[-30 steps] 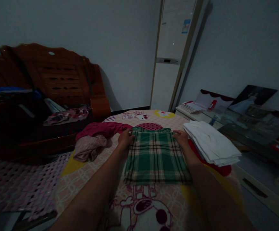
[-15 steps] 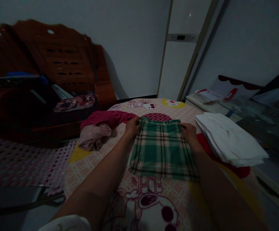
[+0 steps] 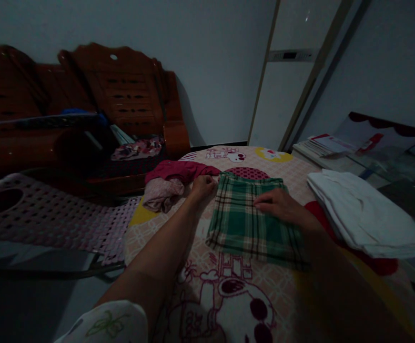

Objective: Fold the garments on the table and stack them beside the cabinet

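A green plaid garment (image 3: 245,224), folded into a rough rectangle with a gathered edge at the far side, lies flat on the patterned cover. My left hand (image 3: 203,186) is closed at its far left corner, thumb and fingers pinched at the edge. Over the upper right part of the garment hovers or rests my right hand (image 3: 278,205), fingers stretched out leftward and holding nothing; contact with the fabric is hard to tell. Left of the garment sit a crumpled magenta cloth (image 3: 178,171) and a pale pink cloth (image 3: 162,193).
Folded white cloth (image 3: 364,209) lies at the right on the round, cartoon-print table cover (image 3: 243,309). A woven pink chair (image 3: 75,214) stands at the left, with a carved wooden bench (image 3: 121,95) behind. Papers (image 3: 327,145) lie on a cabinet at the back right.
My right hand has let go of the garment's far right corner and moved inward over the fabric. My left hand stays by the far left corner. The view has turned left.
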Action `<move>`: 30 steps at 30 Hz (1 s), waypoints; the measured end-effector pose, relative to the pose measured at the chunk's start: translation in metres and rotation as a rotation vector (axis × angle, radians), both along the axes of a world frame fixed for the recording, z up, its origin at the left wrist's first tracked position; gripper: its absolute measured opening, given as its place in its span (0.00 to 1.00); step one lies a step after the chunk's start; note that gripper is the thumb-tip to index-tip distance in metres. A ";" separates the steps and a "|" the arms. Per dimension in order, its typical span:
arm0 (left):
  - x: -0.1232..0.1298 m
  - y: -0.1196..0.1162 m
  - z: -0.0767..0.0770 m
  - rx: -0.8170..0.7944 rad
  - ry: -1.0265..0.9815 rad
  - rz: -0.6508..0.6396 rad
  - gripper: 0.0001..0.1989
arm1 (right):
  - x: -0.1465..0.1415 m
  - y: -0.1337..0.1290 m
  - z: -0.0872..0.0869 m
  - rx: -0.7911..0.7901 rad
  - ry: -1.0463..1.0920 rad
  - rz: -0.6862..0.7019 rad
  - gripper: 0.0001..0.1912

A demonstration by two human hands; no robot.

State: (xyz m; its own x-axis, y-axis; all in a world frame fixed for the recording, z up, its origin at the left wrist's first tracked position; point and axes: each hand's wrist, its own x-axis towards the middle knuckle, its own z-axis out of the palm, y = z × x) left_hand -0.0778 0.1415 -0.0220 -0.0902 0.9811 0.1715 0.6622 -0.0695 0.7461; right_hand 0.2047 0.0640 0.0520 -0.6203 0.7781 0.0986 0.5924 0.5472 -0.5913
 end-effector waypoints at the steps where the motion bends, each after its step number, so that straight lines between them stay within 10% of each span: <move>1: -0.001 0.000 -0.002 -0.004 0.003 -0.005 0.08 | -0.020 -0.014 0.003 0.026 0.007 0.071 0.10; 8: 0.000 -0.004 -0.010 0.068 0.063 -0.034 0.09 | -0.108 -0.079 -0.027 0.258 -0.279 0.304 0.12; 25: 0.003 -0.002 -0.006 0.102 0.051 -0.043 0.08 | -0.139 -0.086 -0.049 0.282 -0.445 0.300 0.13; 30: 0.019 -0.006 0.003 0.272 -0.006 -0.187 0.07 | -0.125 -0.082 -0.031 0.270 -0.308 0.251 0.10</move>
State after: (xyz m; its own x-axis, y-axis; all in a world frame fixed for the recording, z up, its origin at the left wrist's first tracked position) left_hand -0.0591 0.1352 -0.0187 0.0856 0.8988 0.4299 0.6148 -0.3872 0.6871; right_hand 0.0794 -0.0183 0.0209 -0.8180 0.5723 0.0583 0.5476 0.8057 -0.2258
